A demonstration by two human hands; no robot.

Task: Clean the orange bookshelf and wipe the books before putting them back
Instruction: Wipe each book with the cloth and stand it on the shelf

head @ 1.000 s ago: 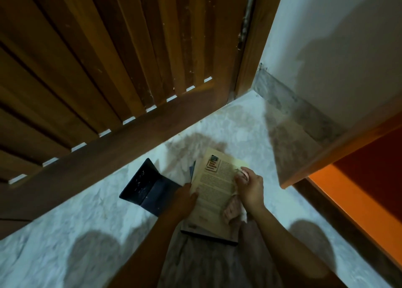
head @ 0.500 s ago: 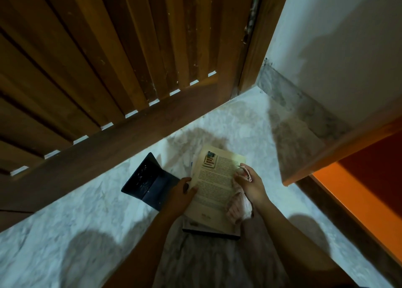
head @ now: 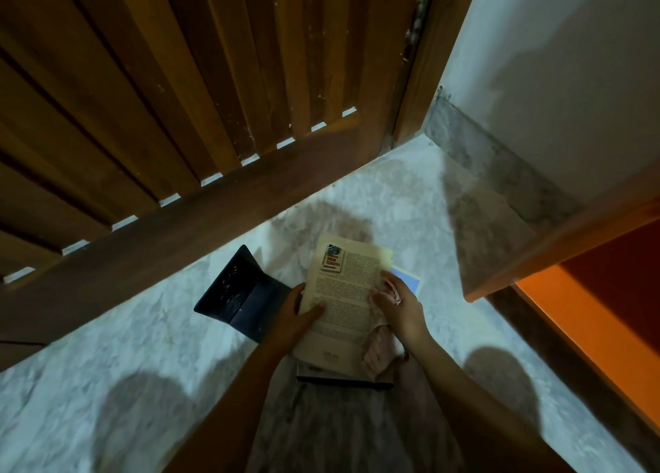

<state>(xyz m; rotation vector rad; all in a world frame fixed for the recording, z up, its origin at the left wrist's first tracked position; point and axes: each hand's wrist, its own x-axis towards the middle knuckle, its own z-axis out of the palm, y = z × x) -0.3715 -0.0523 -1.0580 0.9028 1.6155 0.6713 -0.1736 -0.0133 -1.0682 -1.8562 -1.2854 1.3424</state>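
Left hand (head: 290, 313) grips book (head: 344, 294) at left edge; right hand (head: 405, 310) clenches cloth (head: 378, 353) against cover. Possibly second book (head: 343, 382) beneath.

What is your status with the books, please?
Left hand grips cream book. Right hand holds cloth at its edge. Dark book lies open beside left hand.

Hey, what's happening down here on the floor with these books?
A person is wiping books beside the orange bookshelf. The left hand grips the left edge of a cream paperback, thumb on its cover, while the right hand holds a pinkish cloth against the book's right side. A dark book lies beneath it. A dark blue book lies open on the marble floor to the left, and something light blue peeks out behind the right hand.
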